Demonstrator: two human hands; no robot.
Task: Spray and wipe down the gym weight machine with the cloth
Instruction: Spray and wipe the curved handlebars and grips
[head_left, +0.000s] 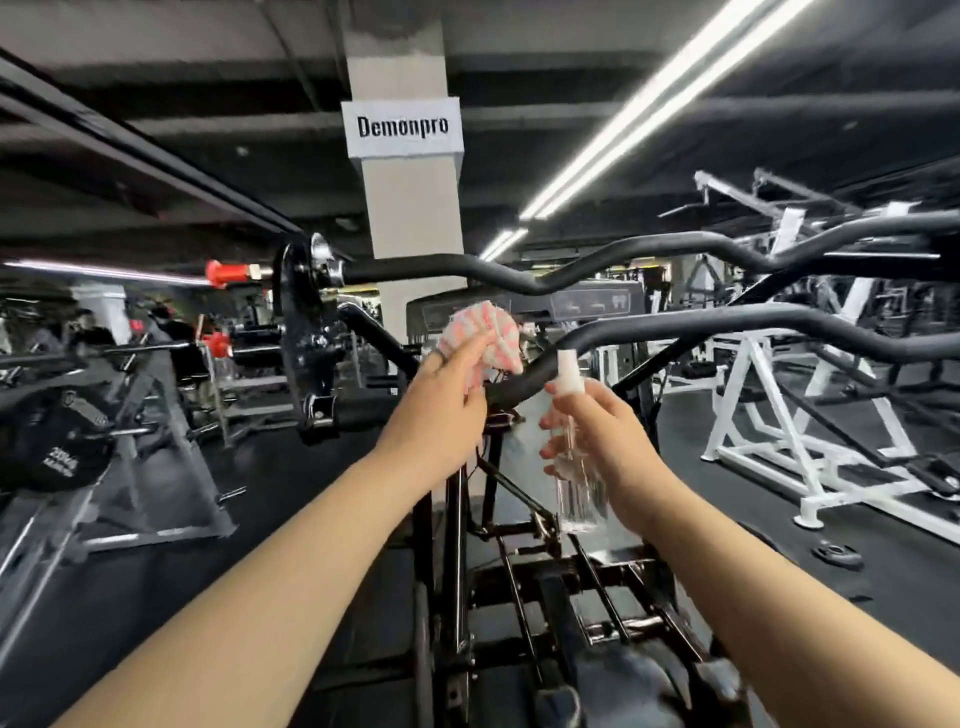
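While the left hand pinches the cloth against the machine handle bar and right-hand fingers curl around the spray bottle, a misaimed nozzle would likely wet the hand.

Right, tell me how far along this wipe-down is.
Nothing looks visibly wiped yet; no wet streaks show on the bars. In hand: the left hand holds the pink-and-white cloth at the near black bar, and the right hand grips the clear spray bottle. Left: spraying and wiping the bars and frame.
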